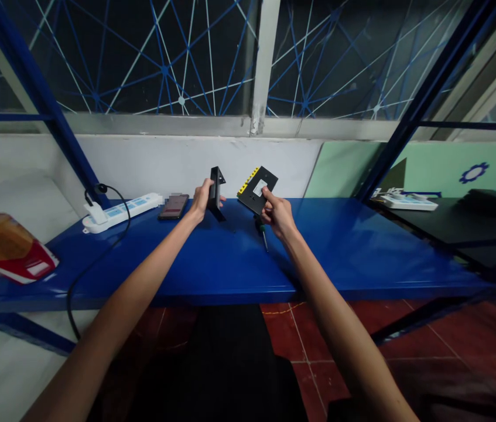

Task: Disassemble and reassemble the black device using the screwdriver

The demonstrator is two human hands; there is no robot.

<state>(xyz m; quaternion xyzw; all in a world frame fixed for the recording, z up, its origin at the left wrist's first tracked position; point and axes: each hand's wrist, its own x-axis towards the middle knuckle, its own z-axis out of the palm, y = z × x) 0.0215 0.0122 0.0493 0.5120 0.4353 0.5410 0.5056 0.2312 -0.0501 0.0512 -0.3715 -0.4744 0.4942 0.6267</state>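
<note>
Head view of a person's two bare hands raised over a blue metal shelf (353, 246) set against a white wall below a window. The left hand (201, 202) grips a narrow black bracket (215, 189), fingers wrapped and pressed together around its lower part; the bracket stands roughly upright and edge-on to the camera, its base just above or touching the shelf, which of the two cannot be told. The right hand (278, 217) pinches the lower corner of a flat black plate (257, 189) between thumb and forefinger, the remaining fingers curled beneath. The plate is held tilted, clear of the shelf, with a yellow strip along its upper left edge and a pale square at its centre; it sits just beside the bracket without touching it. A screwdriver (264, 233) with a green handle lies on the shelf directly under the right hand. Left of the left hand lie a dark phone (173, 206) and a white power strip (120, 211) with a black cable. A clear bag (6, 246) with orange and red contents rests at the far left.
</note>
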